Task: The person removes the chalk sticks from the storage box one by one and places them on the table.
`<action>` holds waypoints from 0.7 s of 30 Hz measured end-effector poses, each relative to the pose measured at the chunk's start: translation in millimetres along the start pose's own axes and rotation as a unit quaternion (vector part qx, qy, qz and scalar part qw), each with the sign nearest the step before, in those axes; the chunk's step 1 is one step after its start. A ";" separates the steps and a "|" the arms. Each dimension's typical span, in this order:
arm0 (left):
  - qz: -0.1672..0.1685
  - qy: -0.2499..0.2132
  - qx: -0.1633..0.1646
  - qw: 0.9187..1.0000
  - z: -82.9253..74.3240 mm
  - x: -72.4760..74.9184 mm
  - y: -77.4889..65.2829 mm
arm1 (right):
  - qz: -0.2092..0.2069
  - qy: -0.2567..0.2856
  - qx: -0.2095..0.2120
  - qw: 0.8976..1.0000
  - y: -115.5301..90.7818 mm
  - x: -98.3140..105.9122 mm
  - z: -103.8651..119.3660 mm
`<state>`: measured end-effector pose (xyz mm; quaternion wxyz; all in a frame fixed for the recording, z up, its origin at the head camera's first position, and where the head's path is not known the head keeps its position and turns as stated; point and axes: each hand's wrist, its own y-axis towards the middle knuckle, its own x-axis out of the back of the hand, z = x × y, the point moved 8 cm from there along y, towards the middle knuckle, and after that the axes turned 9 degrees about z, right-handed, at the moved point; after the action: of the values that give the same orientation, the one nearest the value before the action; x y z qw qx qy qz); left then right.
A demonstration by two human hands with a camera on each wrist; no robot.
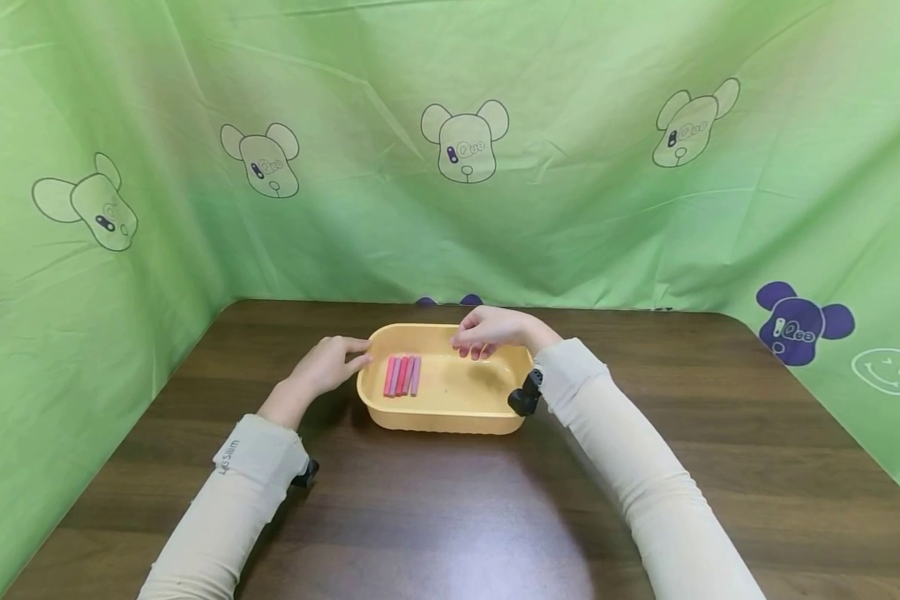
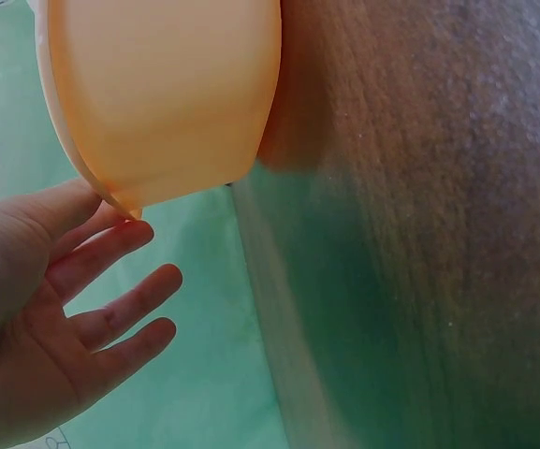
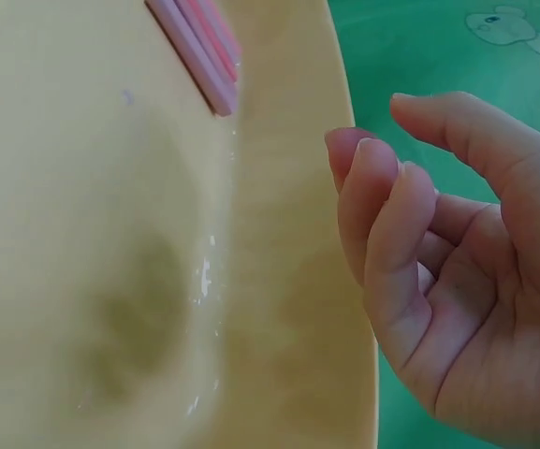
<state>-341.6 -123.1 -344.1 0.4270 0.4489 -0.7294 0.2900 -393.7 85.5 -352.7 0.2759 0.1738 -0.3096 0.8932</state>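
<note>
My left hand (image 1: pixel 326 364) is at the left end of a yellow plastic basin (image 1: pixel 444 422), its fingertips touching the rim. In the left wrist view, the thumb and forefinger of that hand (image 2: pixel 54 299) meet the basin's edge, while the other fingers spread out freely. Several pink, red and purple sticks (image 1: pixel 402 377) lie side by side on the basin floor near its left end. Above the basin's back right part hovers my right hand (image 1: pixel 495 327), fingers loosely bent. The right wrist view shows nothing between its thumb and fingers (image 3: pixel 396 243).
The basin stands on a dark brown wooden table (image 1: pixel 435 508). A green cloth (image 1: pixel 555 233) printed with bear heads hangs behind and along both sides. A small pale speck (image 3: pixel 127 96) lies on the basin floor.
</note>
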 end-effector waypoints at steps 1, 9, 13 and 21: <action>0.000 0.000 0.000 1.000 0.0 0.1 -0.2 | 0.003 0.002 -0.001 1.000 2.3 -0.6 -0.1; -0.001 -0.005 0.001 1.000 1.2 0.1 0.3 | 0.021 0.014 -0.012 1.000 20.0 -5.2 -2.3; 0.001 -0.003 0.001 1.000 2.1 0.0 1.0 | 0.025 0.011 -0.015 1.000 27.1 -6.5 -1.7; -0.001 0.001 0.003 1.000 2.5 0.2 2.5 | 0.036 0.001 -0.029 0.999 41.0 -14.3 -4.6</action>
<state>-344.9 -124.0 -345.2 0.4268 0.4503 -0.7279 0.2920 -407.8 56.0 -381.8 0.2490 0.1538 -0.3408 0.8934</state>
